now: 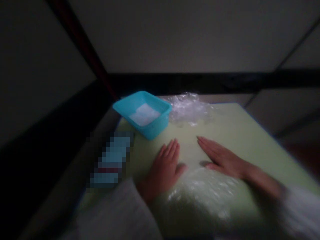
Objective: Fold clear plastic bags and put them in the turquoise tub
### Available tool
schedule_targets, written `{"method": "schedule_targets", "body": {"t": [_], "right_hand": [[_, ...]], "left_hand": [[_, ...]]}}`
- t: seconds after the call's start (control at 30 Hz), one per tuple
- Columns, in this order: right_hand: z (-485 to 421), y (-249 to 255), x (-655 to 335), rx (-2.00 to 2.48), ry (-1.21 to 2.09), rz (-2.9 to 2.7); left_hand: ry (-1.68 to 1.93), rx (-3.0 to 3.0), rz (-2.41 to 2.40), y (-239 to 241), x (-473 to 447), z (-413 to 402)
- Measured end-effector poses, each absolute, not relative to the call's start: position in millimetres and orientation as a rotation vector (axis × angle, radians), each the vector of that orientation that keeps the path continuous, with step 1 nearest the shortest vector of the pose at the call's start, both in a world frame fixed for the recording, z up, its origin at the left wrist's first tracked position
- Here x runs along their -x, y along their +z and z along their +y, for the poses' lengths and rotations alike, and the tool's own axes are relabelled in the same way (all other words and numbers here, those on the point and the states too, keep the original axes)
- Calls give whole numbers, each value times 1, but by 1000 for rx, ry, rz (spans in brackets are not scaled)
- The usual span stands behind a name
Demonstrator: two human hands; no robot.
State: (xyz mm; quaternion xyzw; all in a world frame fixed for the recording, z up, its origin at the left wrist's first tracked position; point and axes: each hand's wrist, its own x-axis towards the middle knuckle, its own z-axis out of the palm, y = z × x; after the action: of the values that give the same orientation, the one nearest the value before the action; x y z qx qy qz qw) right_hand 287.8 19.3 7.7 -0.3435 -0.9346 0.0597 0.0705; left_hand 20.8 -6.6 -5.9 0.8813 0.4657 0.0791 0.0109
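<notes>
My left hand (167,165) lies palm down with its fingers stretched forward and the thumb out to the right. Across from it, my right hand (222,158) points up and left, fingers together and straight, thumb apart. Neither hand holds anything. Between and below them spreads a clear plastic sheet or bag (205,191), wrinkled and shiny at the near part. Whether a flat thing lies in the plastic between the hands, I cannot tell in the dim light. Just beyond my left fingertips stands a turquoise plastic basket (160,125) with white, flat pieces (145,115) in it.
A crumpled heap of clear plastic (187,106) sits right of the basket at the table's far end. A pixelated, oblong thing (112,160) lies along the left edge. The yellow-green tabletop (250,140) has a blue edge, and a pale wall (187,40) rises behind.
</notes>
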Motion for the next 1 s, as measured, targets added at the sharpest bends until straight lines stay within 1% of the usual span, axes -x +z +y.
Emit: {"method": "schedule_targets", "body": {"t": [0.2,0.37,0.5,0.63,0.77,0.9,1.0], "right_hand": [[28,6,-291,1099,145,-2784],[42,0,-300,1185,79,-2732],[41,8,-294,1199,93,-2669],[25,18,-268,1000,224,-2672],[11,11,-248,860,328,-2784],[9,3,-246,858,327,-2823],[10,1,-249,874,284,-2828]], "left_hand": [[268,-2684,1524,-6,-6,9],[513,-2601,1579,-2,-1,13],[660,-2585,1507,3,-9,2],[561,-2620,1399,4,-25,-12],[425,-2657,1345,1,-33,-17],[302,-2689,1335,-3,-31,-16],[279,-2712,1335,-5,-28,-16]]}}
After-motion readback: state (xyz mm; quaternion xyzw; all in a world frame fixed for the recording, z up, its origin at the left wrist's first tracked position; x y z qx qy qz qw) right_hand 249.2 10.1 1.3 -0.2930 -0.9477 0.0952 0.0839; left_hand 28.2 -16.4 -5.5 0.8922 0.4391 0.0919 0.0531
